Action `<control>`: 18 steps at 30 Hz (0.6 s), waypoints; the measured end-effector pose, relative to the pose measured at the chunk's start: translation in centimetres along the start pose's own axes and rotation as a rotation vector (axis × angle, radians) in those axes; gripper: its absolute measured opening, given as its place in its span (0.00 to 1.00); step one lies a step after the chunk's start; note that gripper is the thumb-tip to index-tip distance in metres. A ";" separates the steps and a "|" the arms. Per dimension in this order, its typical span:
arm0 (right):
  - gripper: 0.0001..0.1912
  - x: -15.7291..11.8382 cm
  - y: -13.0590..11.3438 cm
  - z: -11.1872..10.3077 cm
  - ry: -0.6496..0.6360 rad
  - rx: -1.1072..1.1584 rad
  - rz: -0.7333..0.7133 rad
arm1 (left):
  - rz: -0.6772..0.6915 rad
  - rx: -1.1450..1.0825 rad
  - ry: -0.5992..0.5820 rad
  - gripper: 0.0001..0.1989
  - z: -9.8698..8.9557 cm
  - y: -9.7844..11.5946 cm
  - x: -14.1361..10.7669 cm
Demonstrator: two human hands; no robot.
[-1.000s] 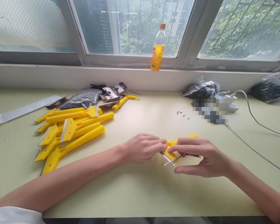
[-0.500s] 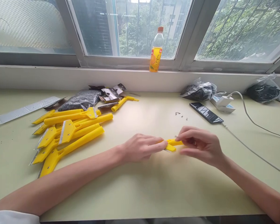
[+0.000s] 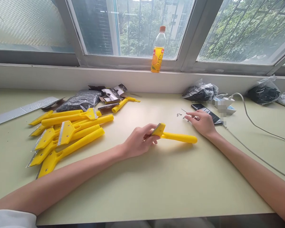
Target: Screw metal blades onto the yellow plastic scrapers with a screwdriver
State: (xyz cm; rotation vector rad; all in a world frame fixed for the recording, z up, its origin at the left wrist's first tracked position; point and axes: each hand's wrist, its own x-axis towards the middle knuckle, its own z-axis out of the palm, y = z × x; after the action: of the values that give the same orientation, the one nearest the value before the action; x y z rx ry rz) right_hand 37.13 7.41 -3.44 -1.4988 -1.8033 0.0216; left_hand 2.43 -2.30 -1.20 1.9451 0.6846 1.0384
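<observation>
My left hand (image 3: pixel 142 139) is closed around the head end of a yellow scraper (image 3: pixel 179 137), thumb and fingers pinching the blade holder. The scraper's handle points right, just above the table. Over at the phone, my right hand (image 3: pixel 203 123) is closed, with a thin metal rod (image 3: pixel 184 110) sticking out past the fingers; its kind is too small to tell. The fingertips are down by several small screws (image 3: pixel 179 114), and some of these are partly hidden by the hand. To the left lies a pile of yellow scrapers (image 3: pixel 78 139) with metal blades.
A black phone (image 3: pixel 210 113) on a cable lies beside my right hand, near a white charger (image 3: pixel 228 102). Bags of black items (image 3: pixel 200 91) stand along the wall. Further left are a dark plastic bag (image 3: pixel 82 99), cardboard packaging (image 3: pixel 111 95) and another scraper (image 3: pixel 123 104). A juice bottle (image 3: pixel 158 58) stands on the sill.
My right hand has left the scraper and moved up and right to the small screws. My left hand has raised and turned the scraper, so its whole handle shows.
</observation>
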 end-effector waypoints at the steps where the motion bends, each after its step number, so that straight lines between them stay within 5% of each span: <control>1: 0.18 0.2 -0.1 0.1 -0.036 0.010 0.013 | -0.072 -0.097 0.002 0.12 -0.1 0.0 0.2; 6: 0.17 0.5 -0.5 0.3 -0.102 0.005 0.036 | -0.324 -0.426 0.012 0.21 -0.6 0.0 1.1; 13: 0.17 0.6 -0.4 0.1 -0.074 0.047 0.024 | -0.367 -0.483 0.001 0.24 -0.8 0.1 1.2; 18: 0.17 -0.7 -5.3 -1.0 0.014 0.205 -0.073 | -0.378 -0.473 -0.002 0.23 -0.8 0.1 1.2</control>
State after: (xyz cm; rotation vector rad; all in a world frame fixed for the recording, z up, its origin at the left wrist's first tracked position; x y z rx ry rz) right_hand 33.33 4.76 -0.59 -1.2856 -1.7861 0.1550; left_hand 2.41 -1.11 -0.39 1.3468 0.6975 0.8654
